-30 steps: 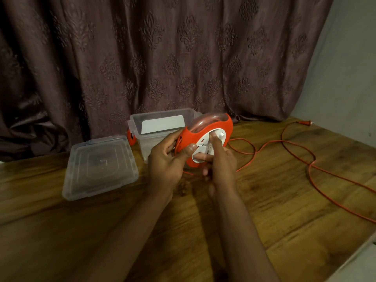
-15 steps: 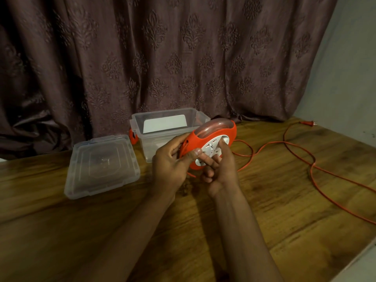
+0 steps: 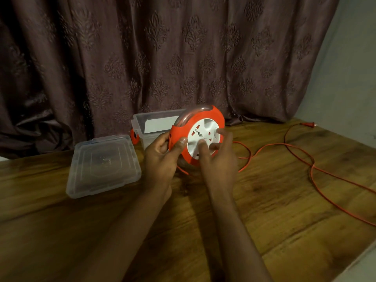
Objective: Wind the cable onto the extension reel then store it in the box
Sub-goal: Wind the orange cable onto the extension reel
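I hold a round orange extension reel (image 3: 205, 116) with a white socket face upright above the table. My left hand (image 3: 162, 157) grips its left rim, thumb on the front. My right hand (image 3: 218, 155) has its fingers spread on the white centre disc. An orange cable (image 3: 311, 167) runs from under the reel in loose loops across the table to the right, ending in a plug (image 3: 310, 124) near the far right corner. A clear plastic box (image 3: 142, 127) stands open just behind the reel.
The box's clear lid (image 3: 103, 165) lies flat on the wooden table (image 3: 264, 220) to the left of my hands. A dark patterned curtain (image 3: 162, 58) hangs behind the table. The table edge runs along the lower right.
The reel has risen and tilted so that its white face shows more fully. My right hand's fingers have shifted around the white disc. The cable loop close to the reel has moved slightly.
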